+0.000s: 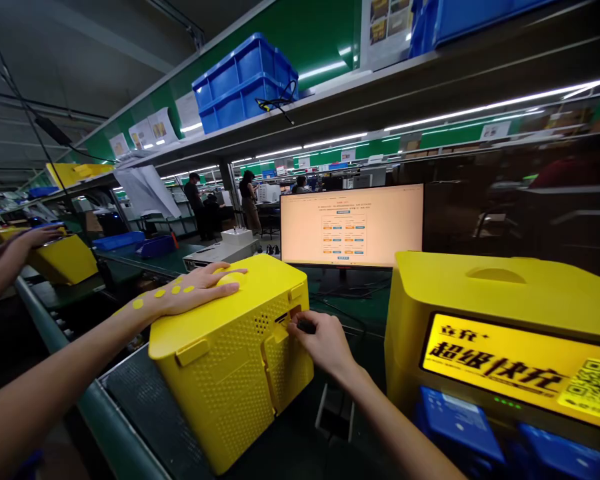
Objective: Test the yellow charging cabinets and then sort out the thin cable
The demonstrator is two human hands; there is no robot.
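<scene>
Left hand (pixel 193 293): bare, no glove; five small round yellow stickers sat across its back and wrist.
Left forearm: bare, no sleeve in view up to the frame edge.
Right hand (pixel 325 343): bare, no glove, no ring or sticker visible.
Right forearm: bare, no sleeve, watch or band seen.

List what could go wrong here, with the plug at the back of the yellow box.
1. The yellow box sits tilted near the belt edge; only the left hand steadies it, so it may slip.
2. The right hand pinches a small black plug at the port; pushed askew, it might jam.
</scene>
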